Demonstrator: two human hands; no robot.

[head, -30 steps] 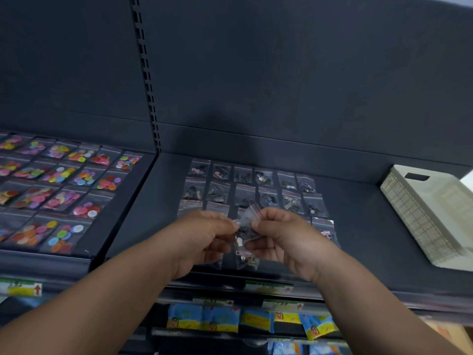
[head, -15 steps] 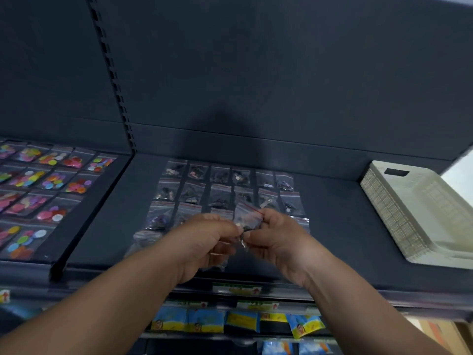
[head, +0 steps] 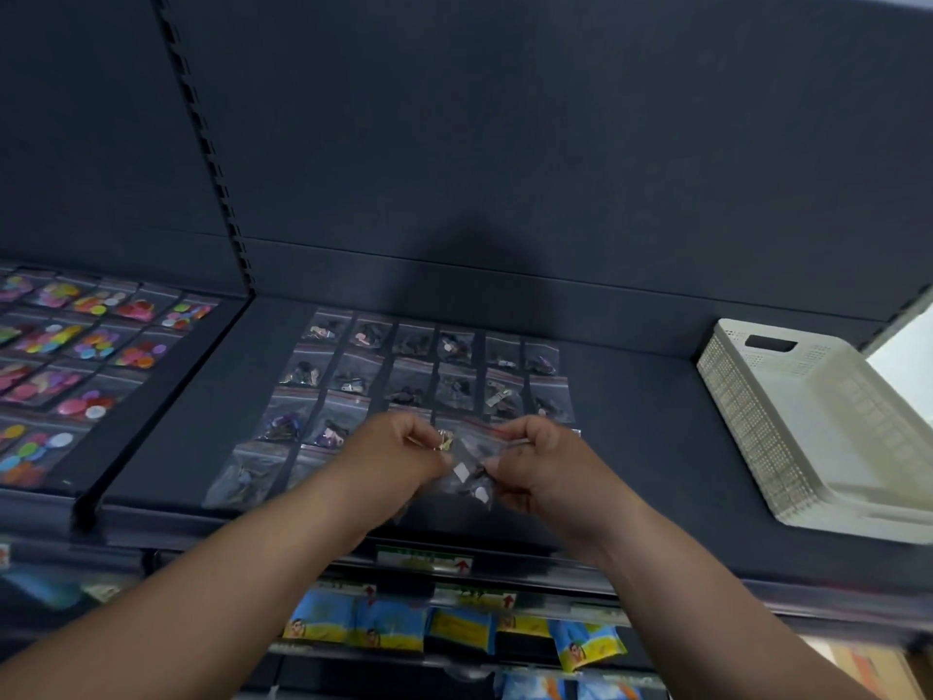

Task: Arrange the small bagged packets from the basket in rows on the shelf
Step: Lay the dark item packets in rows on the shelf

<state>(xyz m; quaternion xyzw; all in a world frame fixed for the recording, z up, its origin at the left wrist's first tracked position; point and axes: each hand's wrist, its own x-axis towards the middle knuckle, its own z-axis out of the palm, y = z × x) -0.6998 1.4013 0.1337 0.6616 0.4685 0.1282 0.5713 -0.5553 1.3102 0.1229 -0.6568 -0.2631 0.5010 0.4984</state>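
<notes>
Clear plastic packet, seemingly light, limp and slippery, sits pinched by its side edges between the fingers of left hand and right hand.

A dark grey back panel fills the far side, split left of centre by a slotted upright. A soft shadow falls on the panel's lower middle. Beneath it, a matte dark shelf runs to the right, and a black raised edge separates it from the bay on the left. A label rail lines its near front. Blue-and-yellow sachets hang on the tier below. A pale bright patch shows at far right.
</notes>
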